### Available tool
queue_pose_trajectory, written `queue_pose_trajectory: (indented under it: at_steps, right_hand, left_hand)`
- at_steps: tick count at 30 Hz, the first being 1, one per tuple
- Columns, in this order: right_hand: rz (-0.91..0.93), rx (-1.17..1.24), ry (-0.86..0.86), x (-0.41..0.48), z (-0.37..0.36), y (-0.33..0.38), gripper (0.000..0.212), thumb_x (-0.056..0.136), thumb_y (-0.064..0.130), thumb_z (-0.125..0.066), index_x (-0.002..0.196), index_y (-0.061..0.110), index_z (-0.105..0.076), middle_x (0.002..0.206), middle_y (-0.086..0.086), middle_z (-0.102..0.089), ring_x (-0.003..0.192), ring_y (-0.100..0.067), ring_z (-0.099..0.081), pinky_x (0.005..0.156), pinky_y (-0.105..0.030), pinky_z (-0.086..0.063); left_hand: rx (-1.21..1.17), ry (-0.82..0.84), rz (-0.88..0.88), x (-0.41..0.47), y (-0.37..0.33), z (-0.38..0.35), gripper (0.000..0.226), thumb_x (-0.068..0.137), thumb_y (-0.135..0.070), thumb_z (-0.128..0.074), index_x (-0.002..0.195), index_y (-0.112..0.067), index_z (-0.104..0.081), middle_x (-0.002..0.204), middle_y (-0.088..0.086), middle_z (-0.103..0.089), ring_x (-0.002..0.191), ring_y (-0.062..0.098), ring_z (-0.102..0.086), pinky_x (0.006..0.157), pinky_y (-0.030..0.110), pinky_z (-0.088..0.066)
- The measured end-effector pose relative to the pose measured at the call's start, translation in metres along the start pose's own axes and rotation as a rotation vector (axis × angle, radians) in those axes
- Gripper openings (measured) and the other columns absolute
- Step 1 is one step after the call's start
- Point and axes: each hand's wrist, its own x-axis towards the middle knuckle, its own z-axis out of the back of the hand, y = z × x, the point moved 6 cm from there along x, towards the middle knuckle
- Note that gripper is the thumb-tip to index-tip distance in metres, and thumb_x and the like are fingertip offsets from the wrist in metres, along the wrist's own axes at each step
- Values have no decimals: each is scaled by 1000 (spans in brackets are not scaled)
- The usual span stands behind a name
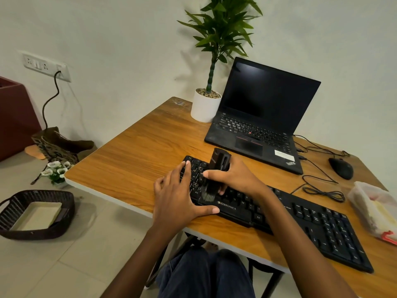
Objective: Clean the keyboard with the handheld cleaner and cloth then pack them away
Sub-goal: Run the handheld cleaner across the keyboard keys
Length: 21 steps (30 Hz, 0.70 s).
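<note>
Keyboard (300, 220) first: long, black, lying at a slant across the near edge of the worktop (139, 151), its left end right under me. That end is where the work is.

My left hand (178, 196) lies flat on it, fingers straight and spread over the corner keys, thumb along the front lip. I'd say that's to pin the board so it can't skid. My right hand (238, 179) is wrapped tight round the handheld cleaner (219, 166), which stands nearly upright with its body above my knuckles. Its brush tip (208, 195) points down into the keys just beside my left fingers. Upright like that, the bristles should get between the caps.

Cleaning looks barely started. The long right stretch is clear of my hands.

The worktop is warm wood grain, pushed against a pale wall. An open laptop (264, 117) sits behind the keyboard, screen dark, with a potted plant (206, 106) at its left. A mouse (341, 168) and loose cable (322, 190) lie to the right. A clear bag (373, 207) at the right edge holds something pale; whether that's the cloth, I can't tell.

Down on the tiled floor, left, a dark woven basket (8, 214).
</note>
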Motion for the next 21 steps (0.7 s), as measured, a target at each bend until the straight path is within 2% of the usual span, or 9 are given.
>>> queue_pose_trajectory:
  at_steps: [3,4,7,8,12,16,20,21]
  right_hand:
    - [19,-105,-150,4,10,3,26,76,27,-74,88,15,-54,78,-1,-65,62,-15,-65,52,-29,-54]
    - [33,-90,-142,3,9,4,25,76,26,-74,88,14,-55,78,1,-64,62,-13,-64,52,-28,-54]
    - [15,45,81,-1,0,3,19,79,19,-72,85,9,-56,75,-6,-68,53,-15,-62,46,-24,-50]
    - [10,43,100,-2,0,1,18,79,18,-71,83,10,-55,75,-7,-68,51,-16,-62,45,-24,-49]
    - [43,-23,-116,1,10,-1,27,77,24,-74,90,9,-55,80,-4,-67,59,-9,-65,49,-21,-51]
    - [12,69,84,-3,2,0,17,80,18,-70,82,8,-57,67,-4,-69,48,-14,-60,45,-21,-49]
    - [-34,34,-126,2,11,-8,30,77,29,-73,89,7,-58,68,-3,-68,45,-10,-58,43,-21,-47]
    - [-45,49,-133,2,12,-9,30,76,29,-74,90,8,-58,69,-4,-69,44,-10,-57,42,-20,-47]
  left_hand:
    - [6,8,5,0,0,0,131,49,-100,-14,145,-13,-30,145,8,-40,129,27,-42,101,48,-30]
    - [6,4,3,0,0,0,131,49,-100,-13,145,-13,-30,145,7,-39,129,27,-41,101,48,-30]
    - [0,10,-3,0,0,1,137,42,-101,-7,149,-17,-19,152,4,-27,136,23,-30,106,45,-21]
    - [-3,15,-3,0,1,1,138,41,-102,-6,149,-17,-17,152,3,-25,136,22,-28,107,45,-20]
    - [-5,13,6,1,1,0,136,43,-102,-10,148,-16,-21,151,5,-30,135,24,-32,105,46,-23]
    - [-8,16,-2,0,2,0,138,39,-101,-7,150,-19,-11,154,1,-20,138,20,-23,109,43,-16]
    - [-23,34,6,1,4,-1,137,40,-102,-8,150,-20,-11,154,1,-19,139,20,-23,109,44,-16]
    - [-35,50,6,1,5,-2,138,38,-102,-10,150,-21,-7,155,0,-16,139,19,-20,109,43,-15]
